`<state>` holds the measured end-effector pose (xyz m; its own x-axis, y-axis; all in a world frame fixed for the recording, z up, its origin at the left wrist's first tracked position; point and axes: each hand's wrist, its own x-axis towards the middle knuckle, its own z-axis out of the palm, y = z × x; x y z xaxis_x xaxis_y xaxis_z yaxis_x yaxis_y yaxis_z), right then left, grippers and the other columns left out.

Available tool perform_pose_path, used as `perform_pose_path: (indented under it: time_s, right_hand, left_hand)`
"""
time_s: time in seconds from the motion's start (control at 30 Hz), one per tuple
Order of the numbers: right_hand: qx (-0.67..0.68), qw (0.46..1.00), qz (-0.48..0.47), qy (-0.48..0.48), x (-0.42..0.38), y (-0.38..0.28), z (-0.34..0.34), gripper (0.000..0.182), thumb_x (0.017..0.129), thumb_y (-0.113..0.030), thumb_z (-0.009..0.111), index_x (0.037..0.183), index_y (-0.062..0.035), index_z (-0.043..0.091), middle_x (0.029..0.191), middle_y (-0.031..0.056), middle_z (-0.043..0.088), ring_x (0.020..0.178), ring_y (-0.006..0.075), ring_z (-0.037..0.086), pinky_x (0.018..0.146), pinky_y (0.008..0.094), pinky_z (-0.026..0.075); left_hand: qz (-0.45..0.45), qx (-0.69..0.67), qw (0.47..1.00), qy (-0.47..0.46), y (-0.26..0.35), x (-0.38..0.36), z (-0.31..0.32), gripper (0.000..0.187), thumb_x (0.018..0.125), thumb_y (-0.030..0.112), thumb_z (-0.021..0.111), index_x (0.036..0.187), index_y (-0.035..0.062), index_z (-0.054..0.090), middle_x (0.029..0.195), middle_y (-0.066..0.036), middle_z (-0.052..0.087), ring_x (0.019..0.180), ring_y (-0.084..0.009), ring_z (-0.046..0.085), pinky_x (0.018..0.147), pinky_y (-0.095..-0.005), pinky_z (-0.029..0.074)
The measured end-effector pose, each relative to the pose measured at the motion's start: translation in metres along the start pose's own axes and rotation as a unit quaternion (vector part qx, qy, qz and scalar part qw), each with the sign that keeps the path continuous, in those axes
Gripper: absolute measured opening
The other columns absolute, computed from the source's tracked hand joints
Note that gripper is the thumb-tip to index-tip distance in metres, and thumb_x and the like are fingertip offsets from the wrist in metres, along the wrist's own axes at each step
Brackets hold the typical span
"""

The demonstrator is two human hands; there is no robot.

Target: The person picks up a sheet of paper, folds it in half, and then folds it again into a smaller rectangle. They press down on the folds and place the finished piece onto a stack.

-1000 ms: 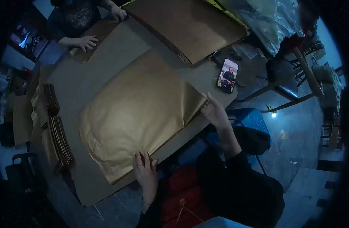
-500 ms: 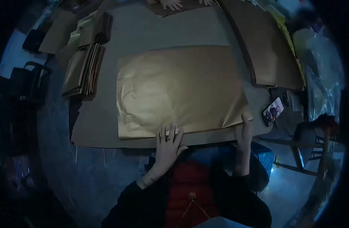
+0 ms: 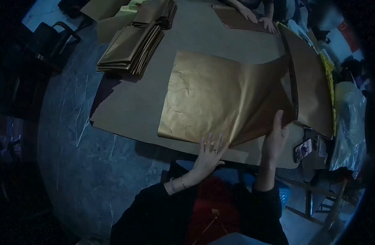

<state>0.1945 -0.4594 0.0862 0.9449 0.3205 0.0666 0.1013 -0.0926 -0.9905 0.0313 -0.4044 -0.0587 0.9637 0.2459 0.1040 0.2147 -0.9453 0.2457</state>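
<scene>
A large sheet of gold paper (image 3: 203,98), creased at its left end, lies on the table in front of me. My left hand (image 3: 210,157) rests flat on its near edge, fingers spread, a ring on one of them. At the near right corner, my right hand (image 3: 275,141) grips the sheet with the thumb on top. That side of the paper is raised and bends in a fold running up from near my left fingertips. The right hand's other fingers are mostly hidden from view.
Folded gold-brown paper stacks (image 3: 132,49) stand at the back left. A brown sheet pile (image 3: 314,85) lies on the right, with a phone (image 3: 303,150) near it. Across the table, another person's hands (image 3: 257,18) rest on a brown sheet (image 3: 232,18).
The paper's right side has come up off the table and bent, with my right hand gripping its corner. My left hand stays on the near edge. The camera view has turned.
</scene>
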Motion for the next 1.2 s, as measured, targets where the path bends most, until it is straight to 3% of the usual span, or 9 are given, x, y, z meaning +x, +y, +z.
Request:
perform_pose_path:
  time_s: [0.17,0.23,0.33,0.37,0.43,0.5,0.73,0.8,1.2]
  right_hand:
    - [-0.151,0.923,-0.17,-0.311,-0.029,-0.017,0.105,0.041,0.091,-0.01,0.048,0.128,0.0062,0.044,0.125,0.026,0.051,0.12,0.0317,0.049,0.102,0.0369,0.036]
    - [-0.214,0.858,-0.278,-0.375,-0.035,0.025,0.138,0.05,0.083,-0.001,0.048,0.132,0.0048,0.04,0.133,0.026,0.044,0.128,0.0356,0.04,0.109,0.0417,0.028]
    - [-0.321,0.785,-0.304,-0.433,-0.047,0.057,0.167,0.056,0.082,-0.003,0.053,0.136,0.0002,0.037,0.137,0.0254,0.04,0.131,0.0372,0.035,0.11,0.0465,0.024]
    - [-0.344,0.766,-0.3,-0.452,-0.051,0.063,0.171,0.055,0.084,-0.006,0.053,0.136,-0.0017,0.036,0.137,0.0261,0.039,0.131,0.0384,0.034,0.109,0.0477,0.026]
    - [-0.351,0.741,-0.331,-0.467,-0.056,0.075,0.172,0.057,0.085,-0.011,0.054,0.138,-0.0027,0.033,0.138,0.0258,0.037,0.131,0.0387,0.033,0.107,0.0516,0.026]
    - [-0.386,0.705,-0.324,-0.5,-0.06,0.082,0.172,0.059,0.088,-0.015,0.052,0.141,-0.0045,0.028,0.142,0.026,0.03,0.134,0.0396,0.028,0.108,0.0529,0.024]
    - [-0.373,0.694,-0.388,-0.477,-0.069,0.103,0.164,0.058,0.093,-0.023,0.044,0.144,-0.0075,0.023,0.148,0.0235,0.02,0.137,0.0397,0.02,0.11,0.0518,0.016]
    - [-0.399,0.679,-0.413,-0.457,-0.07,0.102,0.163,0.066,0.088,-0.022,0.054,0.145,-0.0088,0.022,0.149,0.0202,0.022,0.138,0.0339,0.023,0.11,0.0495,0.018]
    - [-0.369,0.69,-0.404,-0.474,-0.07,0.098,0.161,0.056,0.093,-0.031,0.046,0.142,-0.0092,0.03,0.148,0.0196,0.024,0.138,0.034,0.021,0.111,0.0497,0.016]
  left_hand:
    - [0.026,0.099,0.991,-0.083,0.001,-0.002,0.008,0.075,0.082,0.056,0.051,0.14,0.0105,0.036,0.145,-0.021,0.028,0.132,-0.0485,0.024,0.104,-0.0648,0.023]
    - [-0.039,-0.156,0.981,0.104,0.001,-0.014,0.048,0.066,0.088,0.051,0.045,0.136,0.0064,0.04,0.138,-0.019,0.037,0.13,-0.043,0.029,0.105,-0.0583,0.027]
    - [0.023,-0.009,0.998,0.054,-0.002,-0.014,0.03,0.05,0.091,0.035,0.046,0.13,0.0046,0.046,0.13,-0.016,0.046,0.124,-0.035,0.04,0.102,-0.0484,0.035]
    - [0.019,-0.041,0.996,-0.081,0.0,-0.009,0.011,0.044,0.091,0.029,0.046,0.128,0.0056,0.047,0.128,-0.015,0.048,0.119,-0.0316,0.044,0.099,-0.0447,0.037]
    - [0.013,-0.074,0.975,-0.21,-0.003,-0.007,-0.001,0.04,0.091,0.023,0.046,0.126,0.0067,0.049,0.126,-0.014,0.05,0.115,-0.0281,0.048,0.096,-0.041,0.04]
    - [0.037,-0.012,0.999,-0.003,-0.001,-0.016,0.009,0.039,0.089,0.019,0.047,0.126,0.0066,0.05,0.122,-0.014,0.053,0.11,-0.0274,0.051,0.091,-0.0395,0.042]
    - [0.042,0.019,0.992,-0.119,0.004,-0.018,0.052,0.049,0.091,0.016,0.048,0.138,0.005,0.039,0.134,-0.012,0.045,0.123,-0.0252,0.043,0.101,-0.0366,0.035]
    - [0.0,-0.164,0.986,0.036,0.003,-0.02,0.048,0.043,0.088,0.013,0.046,0.131,0.0055,0.046,0.129,-0.014,0.049,0.118,-0.0271,0.047,0.098,-0.0401,0.038]
    - [-0.01,-0.204,0.978,0.041,0.005,-0.019,0.061,0.045,0.092,0.021,0.045,0.134,0.0083,0.041,0.132,-0.013,0.046,0.119,-0.027,0.047,0.099,-0.0408,0.037]
